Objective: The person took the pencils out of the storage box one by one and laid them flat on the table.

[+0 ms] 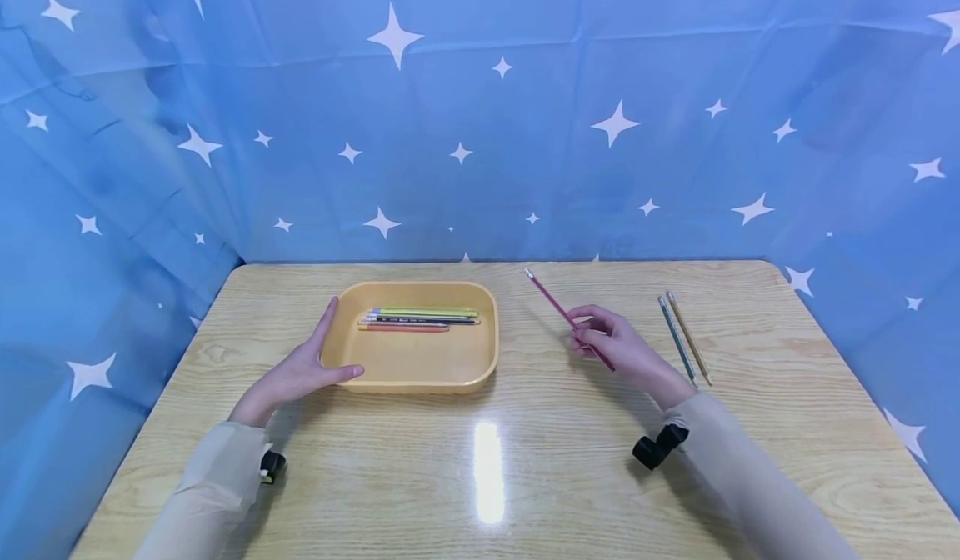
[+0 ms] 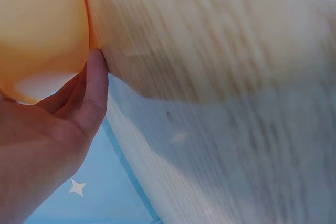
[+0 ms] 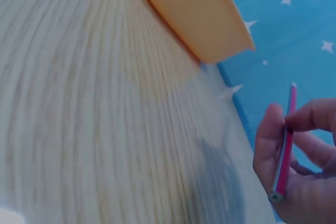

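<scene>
In the head view, my left hand (image 1: 309, 366) rests against the left side of a yellow-orange plastic tray (image 1: 420, 381), fingers extended along its side and thumb at the near left corner. The left wrist view shows a straight digit touching the tray's outer wall (image 2: 63, 19). Inside the tray lie several pencils (image 1: 420, 319), yellow-green, dark and orange-red. My right hand (image 1: 609, 339) pinches a dark red pencil (image 1: 551, 300) above the table, right of the tray. Its eraser end points away; the right wrist view shows the other end, flat and unsharpened (image 3: 276, 196).
Two more pencils, one teal (image 1: 677, 339) and one gold-brown (image 1: 690, 339), lie on the wood-grain table (image 1: 375, 477) right of my right hand. A blue cloth with white stars (image 1: 480, 102) hangs behind the table's far edge and along its sides.
</scene>
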A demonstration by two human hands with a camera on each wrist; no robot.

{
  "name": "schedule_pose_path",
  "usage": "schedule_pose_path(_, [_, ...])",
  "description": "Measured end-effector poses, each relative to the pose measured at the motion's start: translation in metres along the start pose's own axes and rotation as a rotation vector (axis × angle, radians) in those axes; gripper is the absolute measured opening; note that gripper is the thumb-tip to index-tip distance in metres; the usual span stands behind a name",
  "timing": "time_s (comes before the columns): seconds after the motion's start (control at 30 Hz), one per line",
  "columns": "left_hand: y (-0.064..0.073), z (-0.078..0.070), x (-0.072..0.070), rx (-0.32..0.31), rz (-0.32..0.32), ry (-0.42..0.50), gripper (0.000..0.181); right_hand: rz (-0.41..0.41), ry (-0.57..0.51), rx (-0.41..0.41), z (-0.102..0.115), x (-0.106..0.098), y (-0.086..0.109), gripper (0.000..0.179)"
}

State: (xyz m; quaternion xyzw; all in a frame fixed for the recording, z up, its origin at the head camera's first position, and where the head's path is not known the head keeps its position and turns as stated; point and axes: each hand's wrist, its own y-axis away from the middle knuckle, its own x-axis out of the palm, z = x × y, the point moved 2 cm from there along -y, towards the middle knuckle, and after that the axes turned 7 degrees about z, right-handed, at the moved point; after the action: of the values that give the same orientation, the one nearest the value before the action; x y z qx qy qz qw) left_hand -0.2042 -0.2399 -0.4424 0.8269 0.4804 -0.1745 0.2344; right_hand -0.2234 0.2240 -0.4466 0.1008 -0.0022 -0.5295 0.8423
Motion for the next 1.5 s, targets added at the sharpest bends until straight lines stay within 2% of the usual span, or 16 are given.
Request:
schedule_pose_path(0.33, [0.002, -0.001, 0.001, 0.006, 0.000, 0.006, 0.116, -0.140, 0.161, -0.042, -0.002, -0.029, 0.023, 0.036])
schedule_pose_path(0.5, [0.001, -0.001, 0.001, 0.011, -0.001, 0.004, 0.116, -0.231, 0.231, -0.032, -0.003, -0.044, 0.035, 0.037])
schedule_pose_path(0.77, [0.001, 0.000, 0.001, 0.015, 0.000, 0.001, 0.116, -0.323, 0.208, -0.034, -0.013, -0.066, 0.051, 0.033])
schedule_pose_path(1.0, [0.000, 0.001, 0.000, 0.018, 0.001, 0.010, 0.116, -0.391, 0.360, -0.010, -0.017, -0.073, 0.061, 0.037])
schedule_pose_path(1.23, [0.001, 0.002, 0.001, 0.015, 0.002, 0.004, 0.116, -0.441, 0.369, 0.015, -0.023, -0.079, 0.069, 0.037])
schedule_pose_path(1.5, [-0.001, 0.002, 0.000, 0.012, 0.008, 0.000, 0.115, -0.470, 0.489, 0.048, -0.025, -0.080, 0.072, 0.033])
